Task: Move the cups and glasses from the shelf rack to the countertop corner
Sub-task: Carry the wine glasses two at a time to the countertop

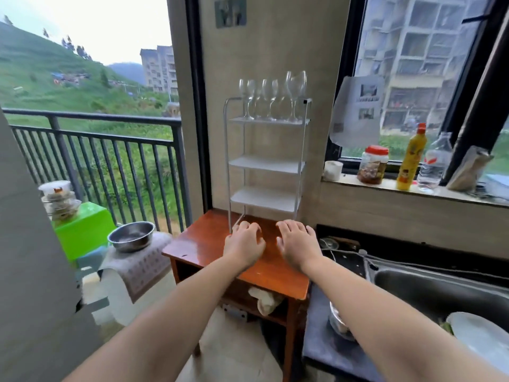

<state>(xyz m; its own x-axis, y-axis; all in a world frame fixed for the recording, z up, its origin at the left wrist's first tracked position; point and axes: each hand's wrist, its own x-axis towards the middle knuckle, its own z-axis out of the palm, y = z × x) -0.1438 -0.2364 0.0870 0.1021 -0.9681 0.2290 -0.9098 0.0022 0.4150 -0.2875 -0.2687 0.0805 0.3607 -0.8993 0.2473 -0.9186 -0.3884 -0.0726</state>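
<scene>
Up on the top tier of the white shelf rack (265, 161), a cluster of clear stemmed glasses (271, 97) stands upright, well above and beyond both hands. The rack's three lower shelves are bare, and the rack itself stands at the back of a reddish wooden tabletop (209, 238), against the wall between the balcony door and the window.

Both hands are stretched forward, palms down, side by side over the tabletop just in front of the rack's base. The left hand (243, 245) has its fingers loosely curled and spread, gripping nothing; whether the fingertips touch the wood cannot be told. The right hand (298, 245) is likewise open with fingers apart, empty, close beside the left but not touching it.

A steel sink (429, 288) lies to the right, and a metal bowl (130, 235) sits to the left.
</scene>
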